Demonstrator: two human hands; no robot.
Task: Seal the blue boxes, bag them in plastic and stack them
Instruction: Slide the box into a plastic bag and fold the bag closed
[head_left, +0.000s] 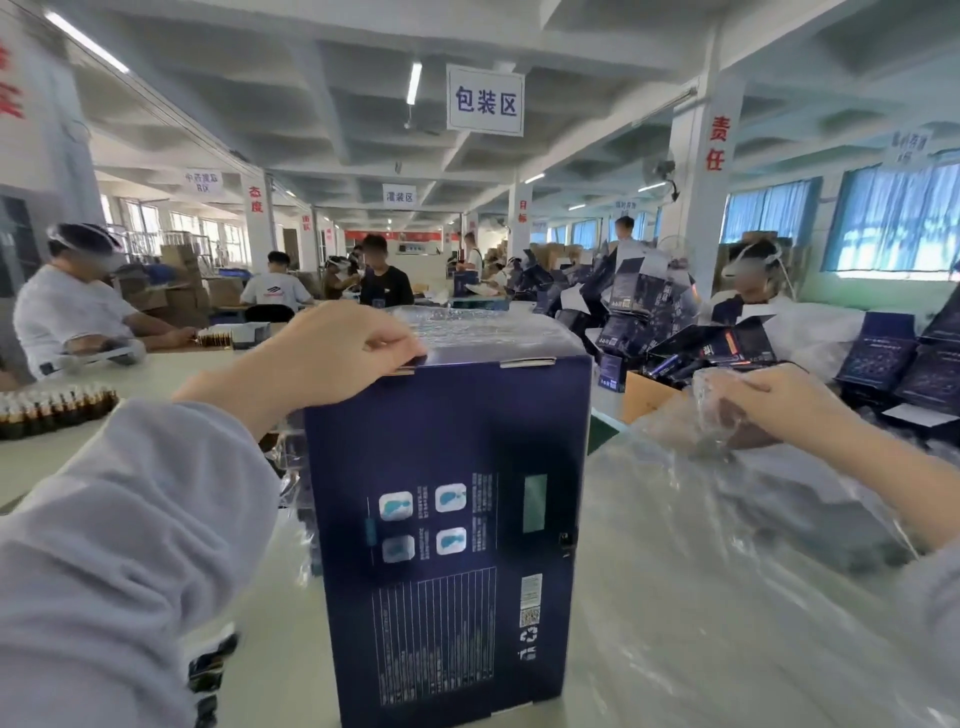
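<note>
At the top near edge of the blue box (452, 519), the curled fingers (395, 345) of the left hand (337, 353) pinch the rim beside a closing tab, with the palm resting on the corner. The box stands upright on the pale table (260, 649), centre of view, its printed panel facing the camera. Off to the right, well apart from the box, the right hand (769, 405) clenches a crumpled clear plastic bag (714, 410) lifted above a loose spread of plastic sheeting (727, 571) on the tabletop. A grey sleeve (130, 545) covers the left forearm. Rows of small brown bottles (52, 408) line the far left, and open blue cartons (649, 312) are heaped beyond the right hand.
</note>
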